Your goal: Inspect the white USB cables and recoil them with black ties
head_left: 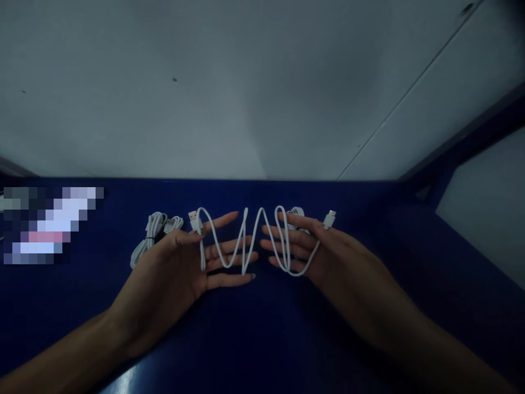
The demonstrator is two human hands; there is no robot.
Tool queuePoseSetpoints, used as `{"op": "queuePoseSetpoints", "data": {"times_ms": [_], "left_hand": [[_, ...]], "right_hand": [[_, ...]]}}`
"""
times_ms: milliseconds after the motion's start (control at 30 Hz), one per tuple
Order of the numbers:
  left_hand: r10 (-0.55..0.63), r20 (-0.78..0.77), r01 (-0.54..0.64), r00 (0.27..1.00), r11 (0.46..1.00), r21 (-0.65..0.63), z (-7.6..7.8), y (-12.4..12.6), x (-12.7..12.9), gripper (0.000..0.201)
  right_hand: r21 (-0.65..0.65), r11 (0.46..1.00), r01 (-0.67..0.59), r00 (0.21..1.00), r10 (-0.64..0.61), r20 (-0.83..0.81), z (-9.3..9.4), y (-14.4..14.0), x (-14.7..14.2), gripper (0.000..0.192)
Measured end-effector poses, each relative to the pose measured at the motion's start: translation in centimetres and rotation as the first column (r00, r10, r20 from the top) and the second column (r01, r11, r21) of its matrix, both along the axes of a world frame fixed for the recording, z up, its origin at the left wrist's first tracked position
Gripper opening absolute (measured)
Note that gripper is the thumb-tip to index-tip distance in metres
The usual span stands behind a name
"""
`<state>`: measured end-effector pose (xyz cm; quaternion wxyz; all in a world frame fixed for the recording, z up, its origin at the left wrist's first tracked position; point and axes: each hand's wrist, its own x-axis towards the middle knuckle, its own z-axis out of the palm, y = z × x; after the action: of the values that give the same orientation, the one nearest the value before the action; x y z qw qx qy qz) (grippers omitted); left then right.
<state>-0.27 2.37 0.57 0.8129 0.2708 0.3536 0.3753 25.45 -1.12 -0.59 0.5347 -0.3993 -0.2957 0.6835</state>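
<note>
Hands, left and right, lie open, grip slack, under a zigzagged white cable on the bench; even loops between them would coil neatly.

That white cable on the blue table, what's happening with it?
A person's two hands are at a white cable laid in zigzag loops on the blue table. The left hand pins the end with the USB plug; the right hand has loops over its fingers. Another bundled cable lies beyond the left hand.
</note>
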Motion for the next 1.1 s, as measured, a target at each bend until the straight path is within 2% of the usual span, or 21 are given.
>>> {"op": "queuePoseSetpoints", "data": {"times_ms": [233,433,600,800,1100], "left_hand": [[0.005,0.032,-0.006,0.999,1.000,0.023,-0.2,-0.1,0.1,0.058],[0.003,-0.093,0.003,0.996,0.998,0.064,-0.6,-0.1,0.6,0.050],[0.077,-0.182,-0.057,0.980,0.992,0.111,-1.0,-0.1,0.9,0.044],[0.157,-0.212,-0.130,0.965,0.982,0.138,-0.5,-0.3,1.3,0.033],[0.110,-0.219,-0.080,0.969,0.986,0.144,-0.6,-0.3,1.3,0.026]], "right_hand": [[0.014,1.000,-0.013,1.000,0.013,-0.001,0.1,-0.2,0.2,0.037],[-0.015,1.000,0.005,1.000,-0.005,0.000,0.1,0.0,0.2,0.035],[-0.026,0.999,0.018,1.000,-0.018,0.018,0.1,0.1,0.3,0.039],[-0.027,0.997,0.076,0.996,-0.075,0.041,-0.2,0.0,0.3,0.041],[-0.027,0.996,0.079,0.994,-0.077,0.078,0.1,-0.1,0.3,0.036]]}}
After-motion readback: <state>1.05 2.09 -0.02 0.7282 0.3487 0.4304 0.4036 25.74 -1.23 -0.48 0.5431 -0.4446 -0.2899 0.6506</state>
